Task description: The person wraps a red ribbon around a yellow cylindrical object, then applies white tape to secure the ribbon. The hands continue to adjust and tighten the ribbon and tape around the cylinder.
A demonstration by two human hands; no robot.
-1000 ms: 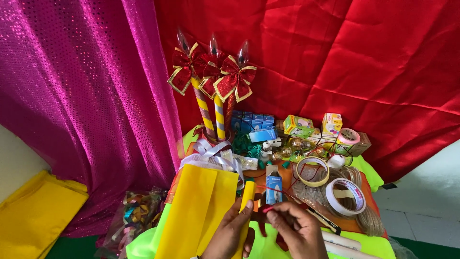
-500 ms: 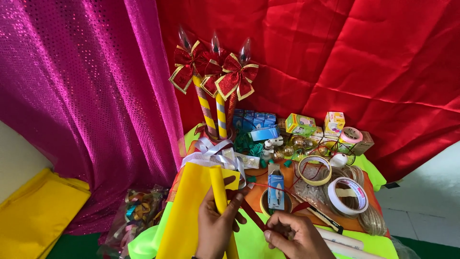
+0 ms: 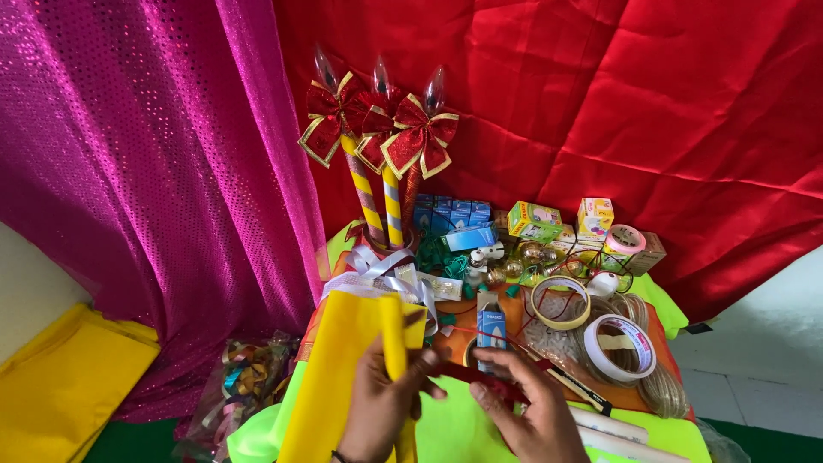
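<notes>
A yellow tube [image 3: 393, 343] is pinched upright between the thumb and fingers of the left hand [image 3: 381, 407] at the near edge of the scene, just in front of a large folded yellow sheet [image 3: 330, 386]. A thin red ribbon [image 3: 480, 381] is gripped by the curled fingers of the right hand [image 3: 531, 416], just right of the left hand; the ribbon runs across between the two hands, and whether it touches the tube cannot be told. Both hands are held above a lime green cloth [image 3: 446, 429] spread over the worktop. Just beyond the right hand a small blue box [image 3: 491, 327] is seen, and to its right two tape rolls, one yellowish [image 3: 560, 303] and one white [image 3: 619, 347], are laid flat. At the far side three striped candle-shaped lamps with red bows [image 3: 386, 146] are stood upright against a red backdrop [image 3: 643, 111]. A pink sequinned curtain [image 3: 154, 171] is hung at the left.
</notes>
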